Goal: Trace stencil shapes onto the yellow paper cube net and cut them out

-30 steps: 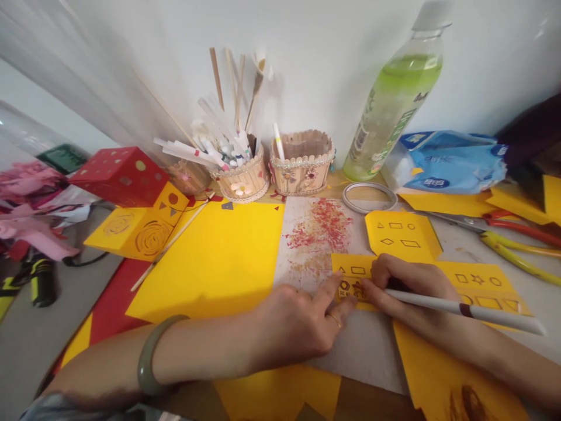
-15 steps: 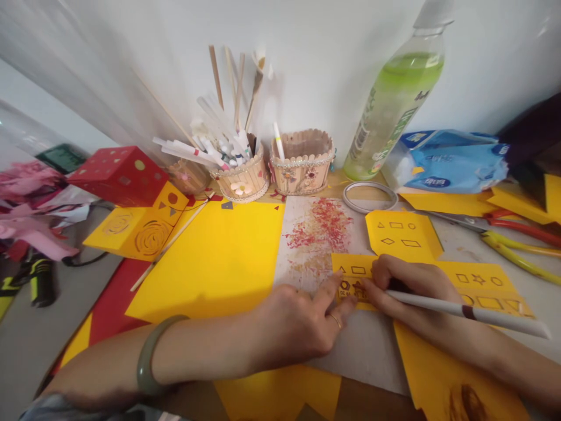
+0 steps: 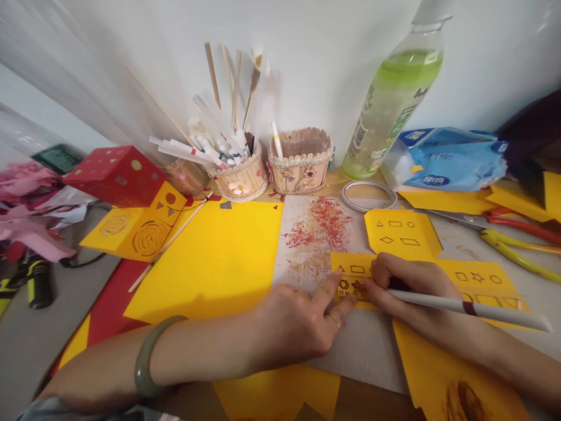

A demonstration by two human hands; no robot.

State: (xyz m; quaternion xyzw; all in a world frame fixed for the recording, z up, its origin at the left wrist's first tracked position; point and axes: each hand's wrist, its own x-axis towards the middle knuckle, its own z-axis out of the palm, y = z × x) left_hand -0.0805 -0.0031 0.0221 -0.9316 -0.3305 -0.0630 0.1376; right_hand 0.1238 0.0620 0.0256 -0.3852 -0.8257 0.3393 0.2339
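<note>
My right hand [image 3: 407,286] is closed around a white marker [image 3: 438,299] with a dark red band, its tip hidden behind the fingers. Beneath it lies a small yellow card [image 3: 342,260] with a triangle and a rectangle drawn along its top. A see-through stencil ruler [image 3: 345,286] with hexagon and star cut-outs rests on that card. My left hand [image 3: 302,318] pins the ruler down with thumb and fingertips. Close by are a yellow card with cut corners [image 3: 401,234] and another yellow strip [image 3: 477,280], both bearing drawn shapes.
A large yellow sheet [image 3: 210,257] lies to the left, near a spotted red box [image 3: 120,175]. Behind stand a marker-filled holder [image 3: 239,178], a second wooden holder [image 3: 302,169], a green-liquid bottle [image 3: 390,105], a tape ring [image 3: 369,196] and blue wipes [image 3: 456,161]. Yellow-handled scissors [image 3: 517,251] lie right.
The whole view has shifted slightly. Both hands, the marker and the stencil ruler keep almost the same places.
</note>
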